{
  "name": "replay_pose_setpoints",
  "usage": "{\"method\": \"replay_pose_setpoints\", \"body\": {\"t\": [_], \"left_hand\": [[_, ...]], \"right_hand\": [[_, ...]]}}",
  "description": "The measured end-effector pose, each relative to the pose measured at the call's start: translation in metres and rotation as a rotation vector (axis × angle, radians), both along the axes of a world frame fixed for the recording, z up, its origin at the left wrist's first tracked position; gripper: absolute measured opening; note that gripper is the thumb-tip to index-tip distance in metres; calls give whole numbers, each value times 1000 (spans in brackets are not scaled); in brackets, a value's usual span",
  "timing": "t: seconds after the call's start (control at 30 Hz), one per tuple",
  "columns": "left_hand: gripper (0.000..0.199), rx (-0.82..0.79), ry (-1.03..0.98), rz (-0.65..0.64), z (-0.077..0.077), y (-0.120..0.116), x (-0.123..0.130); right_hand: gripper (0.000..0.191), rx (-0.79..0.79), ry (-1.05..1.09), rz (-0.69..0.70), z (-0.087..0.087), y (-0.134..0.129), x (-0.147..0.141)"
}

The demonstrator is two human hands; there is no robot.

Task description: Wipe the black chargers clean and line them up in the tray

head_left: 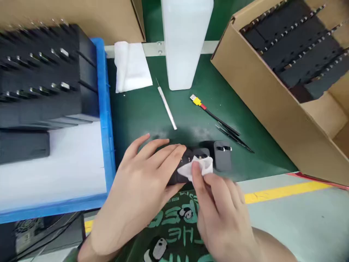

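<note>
Near the table's front edge, my left hand [144,178] is closed around black plug-in power adapters [177,178], thumb on the near side and fingers over the far side. Its fingers hide part of them, so their number is unclear. A folded white wiping cloth [205,165] is pinched in my right hand [220,203] and pressed against the adapters by their metal prongs. Just to the right stands another black adapter [223,160], its prongs showing. Beyond my hands lie a white pen-shaped tool with a needle tip [167,108], a short USB cable [207,110] and black tweezers [235,138].
On the left, a blue tray [107,145] holds rows of black adapters [87,72]. An open cardboard box [261,94] with more adapters stands at right. At the back are a white container [185,43], a folded white cloth [133,67] and another cardboard box [109,22].
</note>
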State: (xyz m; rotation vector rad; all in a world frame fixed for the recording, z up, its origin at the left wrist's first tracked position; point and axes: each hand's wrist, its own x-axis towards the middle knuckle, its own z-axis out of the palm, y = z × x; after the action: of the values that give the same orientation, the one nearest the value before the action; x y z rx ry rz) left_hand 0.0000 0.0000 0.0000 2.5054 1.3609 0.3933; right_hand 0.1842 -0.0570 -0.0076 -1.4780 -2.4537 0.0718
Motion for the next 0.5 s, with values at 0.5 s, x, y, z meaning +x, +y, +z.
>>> {"method": "replay_pose_setpoints", "body": {"t": [0.5], "left_hand": [[37, 4, -15, 13, -6, 3, 0]], "right_hand": [[41, 105, -31, -104, 1, 7, -18]]}}
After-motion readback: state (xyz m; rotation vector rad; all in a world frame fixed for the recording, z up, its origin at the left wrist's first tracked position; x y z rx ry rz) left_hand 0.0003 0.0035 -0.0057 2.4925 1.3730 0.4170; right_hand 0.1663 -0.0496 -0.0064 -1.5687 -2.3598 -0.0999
